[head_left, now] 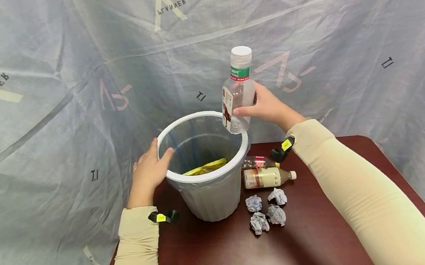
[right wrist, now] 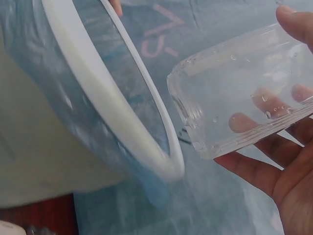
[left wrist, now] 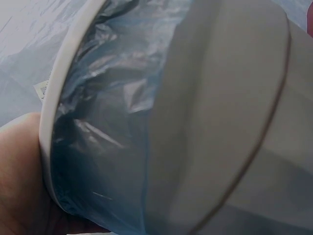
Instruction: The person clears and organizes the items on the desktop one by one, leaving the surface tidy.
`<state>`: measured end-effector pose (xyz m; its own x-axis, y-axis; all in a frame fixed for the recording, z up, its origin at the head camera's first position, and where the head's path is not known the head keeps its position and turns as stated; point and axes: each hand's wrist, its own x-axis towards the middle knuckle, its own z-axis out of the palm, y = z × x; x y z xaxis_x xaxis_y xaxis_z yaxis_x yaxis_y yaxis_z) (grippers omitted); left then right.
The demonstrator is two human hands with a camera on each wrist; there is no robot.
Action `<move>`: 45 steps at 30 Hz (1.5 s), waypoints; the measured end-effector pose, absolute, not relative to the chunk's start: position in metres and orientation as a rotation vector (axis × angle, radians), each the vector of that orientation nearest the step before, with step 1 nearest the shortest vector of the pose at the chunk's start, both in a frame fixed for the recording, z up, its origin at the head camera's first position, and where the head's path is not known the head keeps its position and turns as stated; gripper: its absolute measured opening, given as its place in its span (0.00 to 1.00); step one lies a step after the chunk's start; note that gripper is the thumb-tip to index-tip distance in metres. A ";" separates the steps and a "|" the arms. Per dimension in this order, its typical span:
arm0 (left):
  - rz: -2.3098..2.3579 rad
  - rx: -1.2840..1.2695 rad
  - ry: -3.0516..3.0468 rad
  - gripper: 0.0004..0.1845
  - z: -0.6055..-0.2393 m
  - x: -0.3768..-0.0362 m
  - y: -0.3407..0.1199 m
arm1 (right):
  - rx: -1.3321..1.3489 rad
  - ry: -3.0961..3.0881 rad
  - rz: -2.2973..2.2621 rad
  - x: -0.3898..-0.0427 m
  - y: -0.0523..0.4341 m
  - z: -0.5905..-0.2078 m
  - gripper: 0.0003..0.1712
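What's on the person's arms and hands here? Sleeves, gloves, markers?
Both arms wear long, close-fitting cream sleeves to the wrist. The left hand and right hand are bare, no gloves. Each wrist carries a small black clip with a yellow tag: left clip, right clip. No cables visible.

Clear glossy plastic bottle (head_left: 237,94); matt plastic bin (head_left: 210,197), thin bag liner; glossy wood-look table (head_left: 223,259); crumpled paper balls (head_left: 267,211).

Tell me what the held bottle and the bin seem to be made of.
Bottle: clear, glossy plastic by the look; fingers show through its wall in the right wrist view, droplets inside. Bin: likely matte pale grey plastic, with a smooth white rim and a thin bluish film liner.
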<state>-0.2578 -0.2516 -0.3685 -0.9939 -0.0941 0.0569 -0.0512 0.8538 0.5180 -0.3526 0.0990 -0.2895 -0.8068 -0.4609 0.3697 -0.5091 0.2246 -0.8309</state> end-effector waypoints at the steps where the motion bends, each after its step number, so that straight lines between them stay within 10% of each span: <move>1: -0.823 0.112 -2.948 0.47 -0.369 -0.259 -0.251 | 0.976 -2.425 1.677 -0.352 0.096 -0.290 0.40; 33: -0.833 0.121 -2.926 0.45 -0.368 -0.256 -0.251 | 1.174 -2.463 1.809 -0.344 0.047 -0.308 0.61; 45: -0.811 0.121 -2.934 0.46 -0.370 -0.258 -0.250 | 1.096 -2.346 1.812 -0.342 0.066 -0.309 0.45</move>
